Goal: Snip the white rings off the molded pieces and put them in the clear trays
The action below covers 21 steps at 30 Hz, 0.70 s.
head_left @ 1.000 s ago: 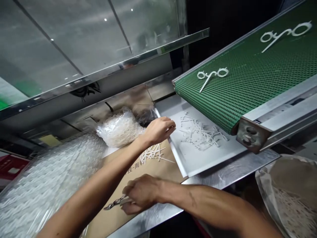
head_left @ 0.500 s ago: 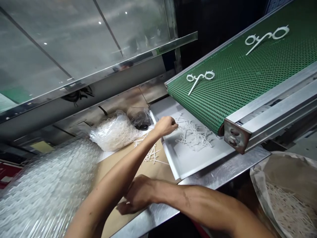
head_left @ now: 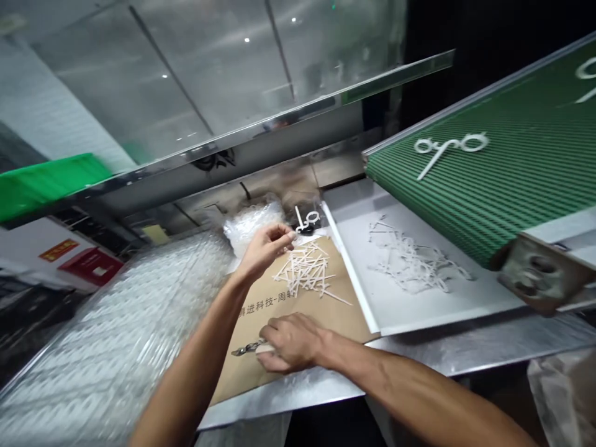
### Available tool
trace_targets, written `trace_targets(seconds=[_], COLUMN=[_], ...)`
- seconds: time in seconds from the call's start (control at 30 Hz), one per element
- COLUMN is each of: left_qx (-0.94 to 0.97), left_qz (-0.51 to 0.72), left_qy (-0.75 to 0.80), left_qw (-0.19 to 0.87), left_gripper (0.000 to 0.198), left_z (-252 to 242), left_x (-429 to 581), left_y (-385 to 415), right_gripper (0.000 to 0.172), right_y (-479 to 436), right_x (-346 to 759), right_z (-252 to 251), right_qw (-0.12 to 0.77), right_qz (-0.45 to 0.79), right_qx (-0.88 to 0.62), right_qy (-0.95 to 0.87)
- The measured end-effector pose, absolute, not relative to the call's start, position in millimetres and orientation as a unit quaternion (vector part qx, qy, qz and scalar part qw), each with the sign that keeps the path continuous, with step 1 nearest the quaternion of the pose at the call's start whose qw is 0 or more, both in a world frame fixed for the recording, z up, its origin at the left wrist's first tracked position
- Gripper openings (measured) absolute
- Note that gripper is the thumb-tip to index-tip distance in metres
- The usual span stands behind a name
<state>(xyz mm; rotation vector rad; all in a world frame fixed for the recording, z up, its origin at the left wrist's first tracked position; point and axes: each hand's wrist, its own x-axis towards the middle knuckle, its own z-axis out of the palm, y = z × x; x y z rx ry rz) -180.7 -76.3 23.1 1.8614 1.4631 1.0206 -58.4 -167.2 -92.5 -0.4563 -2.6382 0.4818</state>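
Note:
My left hand (head_left: 267,247) is closed in a pinch on a white plastic molded part (head_left: 311,218), which has a ring and a thin straight stem. It holds the part up above a loose pile of white plastic sticks (head_left: 305,267) on the brown cardboard (head_left: 242,379). Closer to me, my right hand (head_left: 295,341) is wrapped round a pair of nippers (head_left: 246,349). Their metal jaws point left, low over the cardboard, and the handles are mostly hidden in the palm.
A white tray (head_left: 358,292) with tangled white parts (head_left: 414,257) lies right of the cardboard. Above it, a green conveyor belt (head_left: 447,192) carries more molded parts. Stacked clear plastic packaging (head_left: 116,329) stands at left, and a filled clear bag (head_left: 254,223) sits behind my left hand.
My left hand has moved left from the tray to above the cardboard, with a white molded part in it. The arms have uncrossed, bringing the nippers into sight. The view has swung left.

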Motion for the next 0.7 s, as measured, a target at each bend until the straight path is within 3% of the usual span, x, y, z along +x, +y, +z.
trace_targets(seconds=[0.2,0.37,0.7], left_qx=[0.655,0.650,0.692], left_qz=[0.336,0.307,0.283], left_qy=[0.672,0.691,0.659], left_qw=[0.078,0.072,0.088], left_gripper=[0.018,0.010,0.024], left_z=[-60,-104,-110], left_x=[-264,-283,-293], left_y=[-172,-215,-225], right_gripper=[0.024,0.020,0.024], right_y=[-180,-182,-163], right_x=[-64,-68,-66], right_z=[-98,-104,-113], right_qw=[0.203,0.202,0.235], right_qz=[0.170,0.184,0.242], right_qx=[-0.099,-0.074,-0.137], right_qy=[-0.959,-0.959,-0.931])
